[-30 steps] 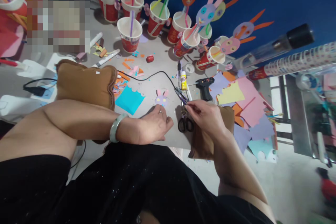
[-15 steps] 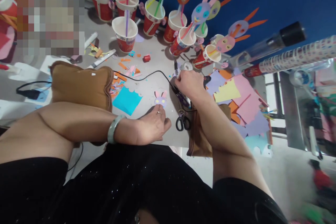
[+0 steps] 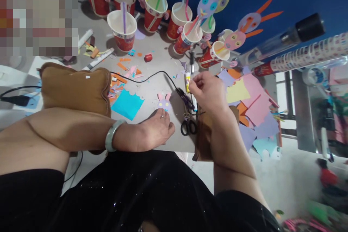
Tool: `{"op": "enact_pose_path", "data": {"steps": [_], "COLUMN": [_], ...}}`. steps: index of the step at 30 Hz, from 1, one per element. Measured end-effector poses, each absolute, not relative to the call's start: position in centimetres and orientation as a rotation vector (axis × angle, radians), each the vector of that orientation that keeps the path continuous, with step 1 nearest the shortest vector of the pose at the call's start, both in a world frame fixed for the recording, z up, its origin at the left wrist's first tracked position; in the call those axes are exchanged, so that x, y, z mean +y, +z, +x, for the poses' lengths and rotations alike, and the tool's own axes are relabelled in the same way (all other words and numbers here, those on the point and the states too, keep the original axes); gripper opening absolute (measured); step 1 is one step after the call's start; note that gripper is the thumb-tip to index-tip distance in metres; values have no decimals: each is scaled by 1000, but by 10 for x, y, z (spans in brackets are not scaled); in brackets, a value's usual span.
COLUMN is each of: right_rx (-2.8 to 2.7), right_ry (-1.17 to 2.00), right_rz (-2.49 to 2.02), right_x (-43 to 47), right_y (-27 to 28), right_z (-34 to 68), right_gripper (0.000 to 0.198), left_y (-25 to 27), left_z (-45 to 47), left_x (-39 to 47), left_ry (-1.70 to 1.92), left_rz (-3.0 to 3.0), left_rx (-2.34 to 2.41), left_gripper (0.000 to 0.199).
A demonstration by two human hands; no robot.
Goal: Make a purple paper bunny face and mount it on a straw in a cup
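Observation:
My left hand [image 3: 156,128] lies low over the table with its fingers stretched out. Its fingertips rest on the lower edge of a small purple paper rabbit face [image 3: 164,101] with pink ears and yellow eyes. My right hand [image 3: 210,88] is closed in a pinch around a black-ended pen [image 3: 192,59], whose lower part the fingers hide. Beside those fingers is a yellow glue stick [image 3: 187,79]. A white pen with a blue tip [image 3: 194,104] shows below the hand. Black-handled scissors [image 3: 188,127] lie between my hands.
Paper cups [image 3: 122,34] with straws stand at the back, several topped by paper animal faces. Coloured paper [image 3: 257,101] is piled at right, a blue sheet [image 3: 128,104] and scraps at left. A brown cushion [image 3: 74,88] is by my left forearm. A black cable [image 3: 152,77] crosses the table.
My right hand has moved right and slightly towards me with the pen, uncovering the yellow glue stick. My left hand stays on the rabbit face. The view has shifted slightly.

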State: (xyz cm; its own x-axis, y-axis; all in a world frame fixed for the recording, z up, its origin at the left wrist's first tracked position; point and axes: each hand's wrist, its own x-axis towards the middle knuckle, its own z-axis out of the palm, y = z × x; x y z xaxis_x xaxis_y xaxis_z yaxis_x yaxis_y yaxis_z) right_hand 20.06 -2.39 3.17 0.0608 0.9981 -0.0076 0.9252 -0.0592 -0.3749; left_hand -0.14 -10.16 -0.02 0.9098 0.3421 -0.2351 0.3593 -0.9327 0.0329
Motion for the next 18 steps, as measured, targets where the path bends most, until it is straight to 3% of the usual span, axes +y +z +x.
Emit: {"op": "enact_pose_path", "data": {"steps": [9, 14, 18], "right_rx": [-1516, -1303, -1459], "right_ry": [1101, 804, 518], "right_rz": [-1652, -1635, -1595], "right_x": [-105, -139, -154], "right_y": [15, -11, -25], "right_z": [200, 181, 175], "right_gripper": [15, 46, 21], "left_y": [-3, 8, 4], "left_z": [-3, -1, -2], "left_x": [-102, -98, -101], "left_ry": [-222, -336, -324], "left_rz": [3044, 3001, 3019], "left_rx": [582, 544, 556], "left_gripper": [57, 61, 63]}}
